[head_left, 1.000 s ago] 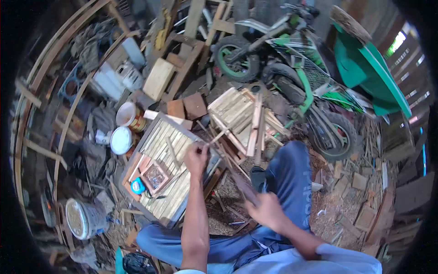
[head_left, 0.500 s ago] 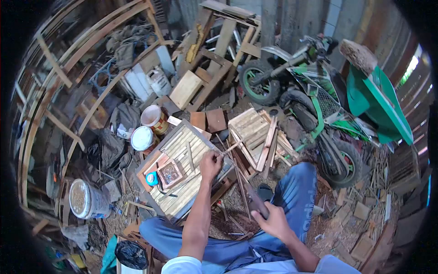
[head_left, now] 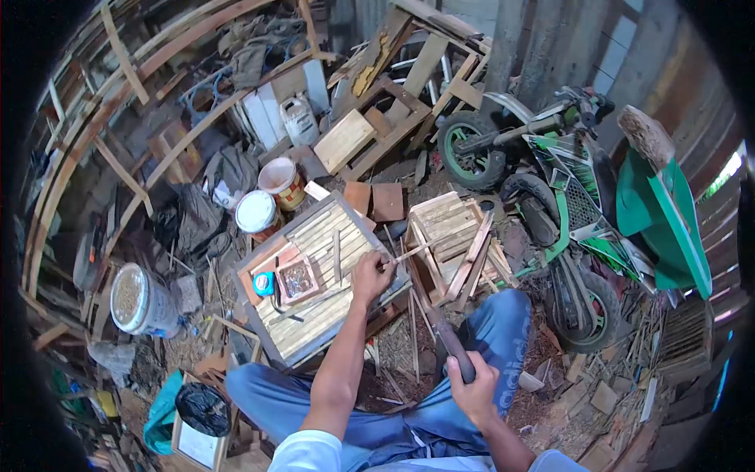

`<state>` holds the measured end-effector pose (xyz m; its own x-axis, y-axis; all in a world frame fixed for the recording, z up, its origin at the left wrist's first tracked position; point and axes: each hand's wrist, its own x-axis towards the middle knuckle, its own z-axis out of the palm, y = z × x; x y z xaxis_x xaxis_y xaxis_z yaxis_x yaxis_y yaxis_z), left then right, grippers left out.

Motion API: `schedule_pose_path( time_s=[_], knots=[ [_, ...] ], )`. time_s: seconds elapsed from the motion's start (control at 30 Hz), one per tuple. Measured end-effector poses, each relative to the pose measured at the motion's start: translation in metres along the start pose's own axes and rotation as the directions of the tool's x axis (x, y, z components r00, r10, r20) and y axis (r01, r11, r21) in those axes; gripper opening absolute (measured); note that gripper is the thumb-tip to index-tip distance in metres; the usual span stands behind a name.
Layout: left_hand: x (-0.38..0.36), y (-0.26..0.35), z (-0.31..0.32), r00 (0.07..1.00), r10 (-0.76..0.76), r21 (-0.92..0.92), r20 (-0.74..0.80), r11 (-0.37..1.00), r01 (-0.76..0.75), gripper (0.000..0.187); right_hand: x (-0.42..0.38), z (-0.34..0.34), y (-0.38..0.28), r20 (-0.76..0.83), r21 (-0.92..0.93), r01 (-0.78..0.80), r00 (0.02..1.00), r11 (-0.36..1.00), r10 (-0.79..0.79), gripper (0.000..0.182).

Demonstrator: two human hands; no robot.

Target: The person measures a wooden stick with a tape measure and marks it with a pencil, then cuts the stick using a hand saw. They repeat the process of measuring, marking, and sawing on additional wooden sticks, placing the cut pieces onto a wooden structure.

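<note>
My left hand (head_left: 372,275) is closed around a thin wooden strip (head_left: 421,248) above the right edge of a slatted wooden board (head_left: 322,224). The strip sticks out to the right, over a small slatted wooden crate. In my right hand (head_left: 474,385) is a machete (head_left: 452,344), gripped by its dark handle, its narrow blade pointing up and away from me. On the board lie a loose slat (head_left: 336,256), a small wooden box (head_left: 297,282) of nails or screws, and a blue tape measure (head_left: 264,283).
Beyond the board stand two paint buckets (head_left: 256,212). A small slatted crate (head_left: 448,228) with loose sticks is at its right, and a green motorbike (head_left: 562,189) behind that. Wood scraps (head_left: 605,397) cover the floor on the right. A pail (head_left: 138,299) stands far left.
My view has shifted, moving the background. The right hand and machete handle sit slightly lower and more upright. My left hand still holds the strip over the board's edge.
</note>
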<state>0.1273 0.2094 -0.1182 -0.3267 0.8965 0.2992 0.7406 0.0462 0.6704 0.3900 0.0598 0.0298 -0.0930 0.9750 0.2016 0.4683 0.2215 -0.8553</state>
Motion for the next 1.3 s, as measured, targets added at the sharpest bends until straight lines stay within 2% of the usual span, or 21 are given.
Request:
schedule_pose_path(
  time_s=[0.1, 0.2, 0.33, 0.37, 0.5, 0.7, 0.9, 1.0, 1.03, 1.13, 1.2, 1.23, 1.3],
  knots=[
    [-0.001, 0.001, -0.002, 1.000, -0.010, 0.017, -0.019, 1.000, 0.011, 0.027, 0.000, -0.008, -0.011, -0.019, -0.051, 0.038, 0.999, 0.998, -0.039, 0.018],
    [0.000, 0.002, -0.002, 1.000, -0.004, 0.005, -0.015, 1.000, 0.004, 0.027, 0.020, 0.003, -0.008, -0.009, 0.002, -0.112, 0.994, 0.994, 0.112, 0.020],
    [0.002, -0.003, 0.000, 1.000, 0.007, 0.012, -0.017, 1.000, -0.007, 0.028, 0.033, 0.022, 0.006, 0.051, -0.001, -0.214, 0.976, 0.977, 0.214, 0.027],
    [0.001, -0.006, 0.002, 0.999, 0.020, 0.007, -0.031, 1.000, -0.020, 0.027, 0.031, 0.028, 0.013, 0.030, 0.027, -0.180, 0.983, 0.983, 0.179, 0.027],
    [0.001, -0.003, 0.000, 1.000, 0.014, 0.021, -0.022, 1.000, -0.013, 0.025, 0.025, 0.030, 0.013, 0.053, -0.068, -0.146, 0.987, 0.987, 0.149, 0.024],
    [0.003, -0.001, -0.003, 1.000, -0.015, -0.013, -0.011, 1.000, 0.015, 0.023, 0.032, 0.035, 0.018, 0.116, -0.071, -0.172, 0.977, 0.982, 0.180, 0.026],
    [0.004, 0.000, -0.006, 0.999, -0.015, -0.024, -0.031, 1.000, 0.014, 0.023, 0.054, 0.067, 0.028, 0.098, -0.038, -0.134, 0.986, 0.990, 0.137, 0.028],
    [0.003, -0.002, 0.002, 0.999, 0.003, -0.015, -0.038, 1.000, -0.004, 0.023, 0.074, 0.089, 0.037, 0.091, -0.114, -0.104, 0.989, 0.988, 0.115, 0.029],
    [0.005, -0.004, 0.003, 0.999, 0.011, -0.019, -0.033, 1.000, -0.012, 0.023, 0.077, 0.090, 0.034, 0.126, -0.109, -0.164, 0.976, 0.980, 0.177, 0.031],
    [0.004, -0.007, 0.001, 1.000, 0.001, -0.021, -0.019, 1.000, -0.001, 0.022, 0.058, 0.072, 0.032, 0.170, -0.128, -0.065, 0.982, 0.990, 0.087, 0.029],
    [0.005, -0.008, 0.000, 1.000, 0.005, -0.021, -0.031, 1.000, -0.006, 0.022, 0.029, 0.045, 0.020, 0.178, -0.114, -0.140, 0.971, 0.984, 0.159, 0.015],
    [0.003, -0.007, 0.000, 1.000, -0.001, -0.050, -0.027, 0.999, 0.000, 0.021, 0.012, 0.030, 0.024, 0.215, -0.199, -0.090, 0.968, 0.976, 0.132, 0.011],
    [0.005, -0.009, 0.000, 0.999, -0.021, -0.058, -0.038, 0.998, 0.019, 0.020, 0.014, 0.031, 0.015, 0.199, -0.189, -0.086, 0.972, 0.978, 0.124, 0.017]
  ],
)
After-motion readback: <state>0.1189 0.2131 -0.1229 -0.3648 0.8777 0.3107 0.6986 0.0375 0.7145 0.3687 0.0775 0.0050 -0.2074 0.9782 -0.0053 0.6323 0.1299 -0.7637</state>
